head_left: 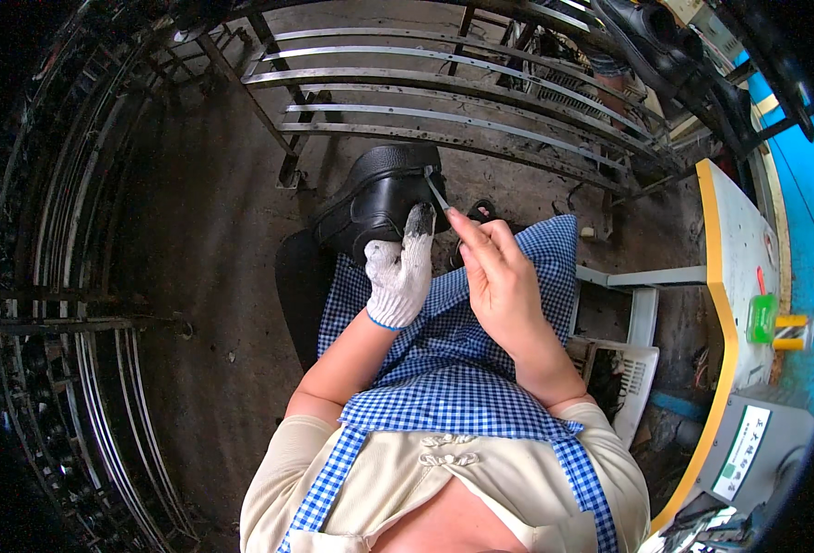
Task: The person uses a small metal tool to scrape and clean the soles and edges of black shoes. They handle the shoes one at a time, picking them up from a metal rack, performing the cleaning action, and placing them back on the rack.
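A black leather shoe [381,195] lies over my lap, on the blue checked apron [453,327]. My left hand [401,273], in a white knitted glove with a blackened fingertip, is closed on the shoe's near side. Bare, my right hand [497,267] pinches a slim metal tool [437,193]. The tool's narrow tip meets the shoe's edge at the far right, where a small pale spot shows. What kind of tool it is I cannot make out, since my fingers cover its handle.
Ahead stands a low metal rack [444,81]; black shoes [651,41] sit at its upper right. Another rack [103,415] lines the left. To my right is a yellow-edged white table [734,267] with a green container [761,319] and a grey machine [766,452].
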Demonstrator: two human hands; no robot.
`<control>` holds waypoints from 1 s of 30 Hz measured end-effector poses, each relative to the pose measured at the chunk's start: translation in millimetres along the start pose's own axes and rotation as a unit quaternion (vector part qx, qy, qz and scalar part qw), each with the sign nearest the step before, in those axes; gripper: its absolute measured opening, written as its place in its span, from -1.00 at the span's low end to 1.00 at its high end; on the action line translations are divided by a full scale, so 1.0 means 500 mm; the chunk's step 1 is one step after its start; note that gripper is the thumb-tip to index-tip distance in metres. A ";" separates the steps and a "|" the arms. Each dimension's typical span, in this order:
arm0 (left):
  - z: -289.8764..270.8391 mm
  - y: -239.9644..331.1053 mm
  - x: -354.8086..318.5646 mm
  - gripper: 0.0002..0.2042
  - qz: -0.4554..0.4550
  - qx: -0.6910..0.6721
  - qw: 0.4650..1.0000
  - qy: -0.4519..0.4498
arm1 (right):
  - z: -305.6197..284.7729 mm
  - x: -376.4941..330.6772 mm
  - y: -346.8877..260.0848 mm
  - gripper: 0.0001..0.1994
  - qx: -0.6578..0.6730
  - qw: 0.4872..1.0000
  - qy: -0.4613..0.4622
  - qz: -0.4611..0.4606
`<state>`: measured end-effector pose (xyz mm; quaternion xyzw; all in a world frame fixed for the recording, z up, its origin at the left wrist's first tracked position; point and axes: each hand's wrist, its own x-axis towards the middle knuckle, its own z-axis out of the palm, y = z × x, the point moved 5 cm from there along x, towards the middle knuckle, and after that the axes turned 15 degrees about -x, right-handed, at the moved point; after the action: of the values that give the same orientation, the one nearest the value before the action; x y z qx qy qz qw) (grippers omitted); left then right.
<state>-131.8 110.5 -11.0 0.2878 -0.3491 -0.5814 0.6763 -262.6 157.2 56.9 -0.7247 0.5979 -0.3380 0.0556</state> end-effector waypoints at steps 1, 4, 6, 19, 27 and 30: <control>-0.002 -0.004 0.001 -0.77 -0.005 -0.006 1.000 0.003 | 0.001 -0.001 0.001 -0.56 0.003 1.000 -0.001 0.003; 0.005 -0.002 -0.003 -0.76 -0.008 0.016 1.000 0.021 | 0.002 -0.004 0.004 -0.56 -0.003 1.000 0.009 -0.002; 0.004 -0.006 -0.003 -0.76 -0.020 0.025 0.999 0.027 | 0.003 0.002 0.005 -0.56 -0.006 1.000 0.016 -0.007; 0.000 0.001 -0.008 -0.79 -0.006 0.131 0.991 0.020 | 0.010 -0.005 0.002 -0.56 -0.023 0.999 0.030 -0.012; 0.010 0.003 -0.002 -0.79 -0.011 0.117 0.993 0.007 | 0.014 -0.003 0.003 -0.56 -0.040 0.999 0.034 0.001; 0.009 -0.004 -0.005 -0.80 -0.020 0.138 0.990 0.018 | 0.025 -0.005 0.006 -0.57 -0.042 0.998 0.036 0.014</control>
<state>-136.9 112.8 -10.0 0.3956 -0.4079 -0.5359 0.6244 -258.0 154.7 44.8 -0.7053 0.6231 -0.3381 0.0083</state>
